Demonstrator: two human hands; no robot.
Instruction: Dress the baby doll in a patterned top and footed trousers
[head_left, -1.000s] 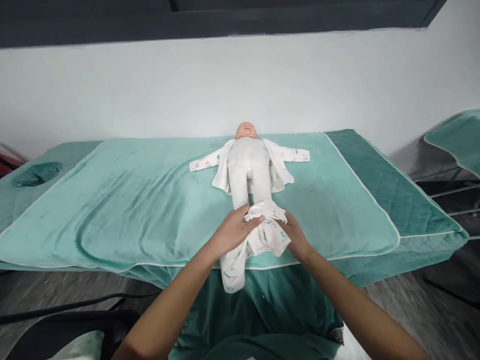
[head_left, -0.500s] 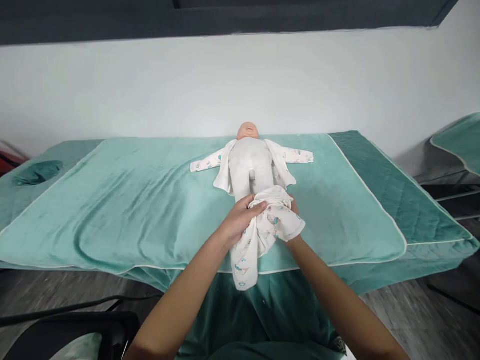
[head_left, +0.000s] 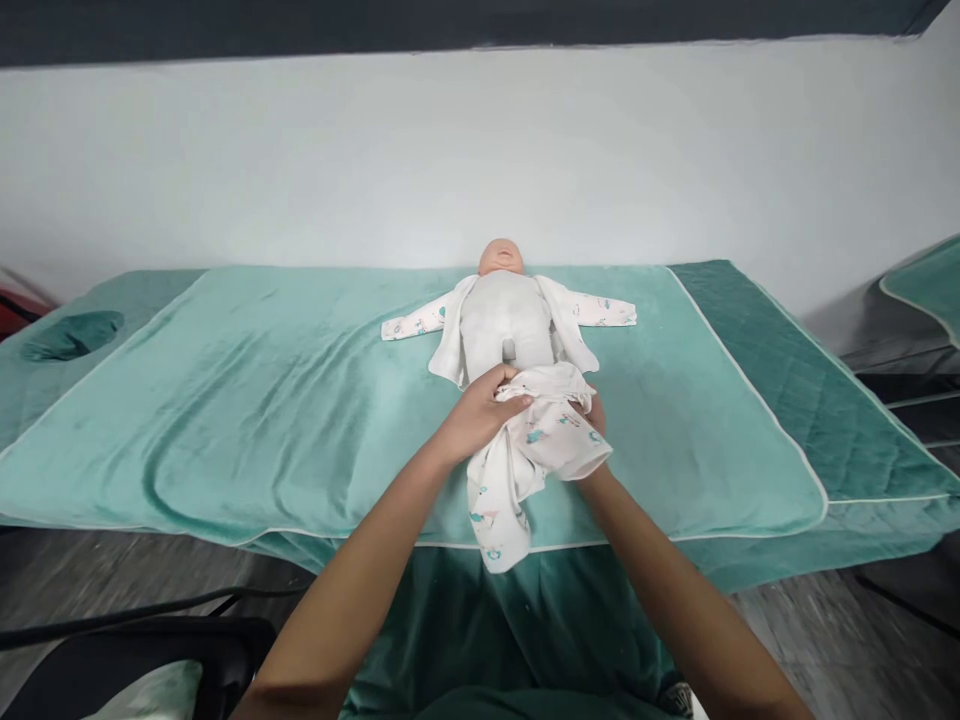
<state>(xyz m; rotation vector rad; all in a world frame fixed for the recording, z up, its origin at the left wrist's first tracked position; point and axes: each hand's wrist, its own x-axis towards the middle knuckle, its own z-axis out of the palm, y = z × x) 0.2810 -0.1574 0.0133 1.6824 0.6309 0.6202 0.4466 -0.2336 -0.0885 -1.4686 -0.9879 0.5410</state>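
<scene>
A baby doll [head_left: 504,320] lies on its back on a teal towel [head_left: 262,400], head toward the wall, wearing an open white printed top with both sleeves spread out. A pair of white printed baby trousers [head_left: 536,450] is bunched over the doll's legs, one trouser leg hanging over the bed's front edge. My left hand [head_left: 484,412] grips the trousers' waistband on the left, fingers curled. My right hand [head_left: 595,420] is mostly hidden under the cloth, holding the waistband's right side.
The towel covers a massage bed with a darker quilted teal cover [head_left: 757,330]. A face hole [head_left: 71,335] shows at the bed's far left. A second teal-covered bed [head_left: 926,285] stands at the right. A black chair [head_left: 127,660] with a cushion sits at the lower left.
Both hands have pulled the trousers up the doll's legs toward its hips. The bunched waistband now hides most of the legs.
</scene>
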